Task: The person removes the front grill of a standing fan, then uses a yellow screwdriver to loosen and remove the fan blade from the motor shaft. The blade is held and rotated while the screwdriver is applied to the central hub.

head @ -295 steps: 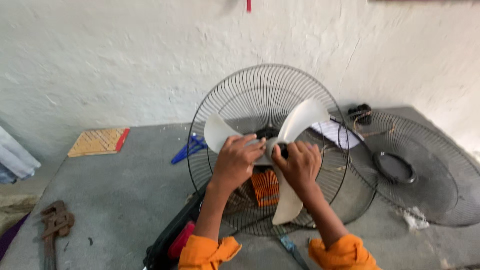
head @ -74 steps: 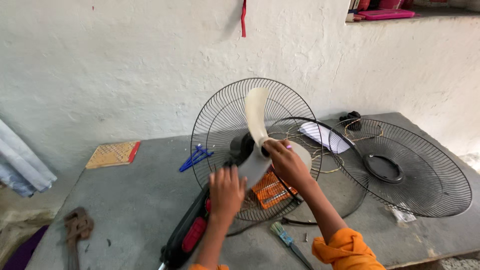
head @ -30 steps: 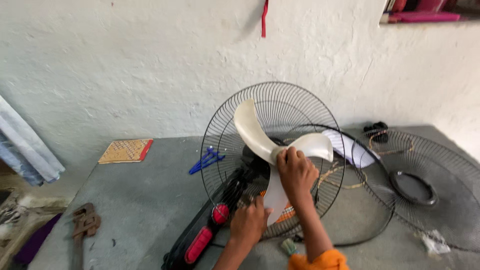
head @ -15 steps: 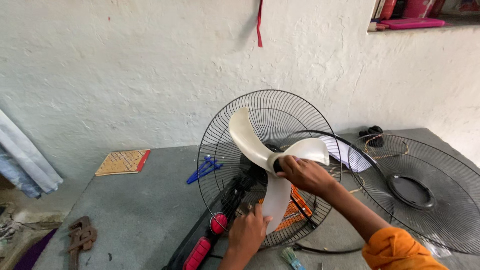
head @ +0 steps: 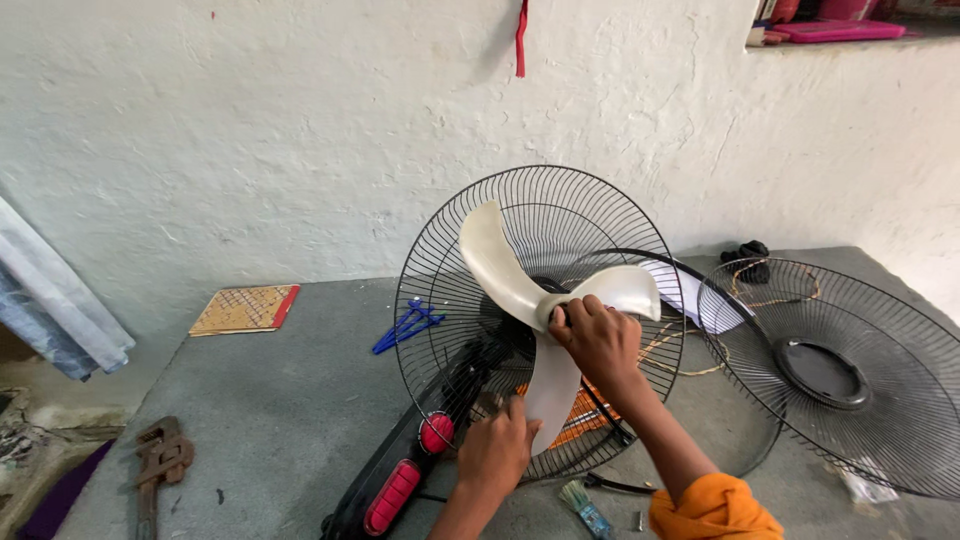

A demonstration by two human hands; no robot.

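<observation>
A black wire rear fan guard (head: pixel 440 260) stands upright on a grey table (head: pixel 270 420), with a white three-bladed fan blade (head: pixel 495 265) in front of it. My right hand (head: pixel 597 340) grips the hub at the blade's centre. My left hand (head: pixel 497 450) rests low on the guard's bottom rim, touching the lower blade tip, beside the fan's black body with red knobs (head: pixel 405 480). Both arms wear orange sleeves.
A second black wire guard (head: pixel 850 370) lies flat at the right. A blue plastic piece (head: pixel 405 325), a woven mat (head: pixel 245 308), a pipe wrench (head: pixel 155 465), a small screwdriver (head: pixel 588 508) and loose wires (head: pixel 760 285) lie on the table. A white wall rises behind.
My right hand stays on the hub while the blade has turned slightly. My left hand has risen to the guard's bottom rim. The view has shifted a little.
</observation>
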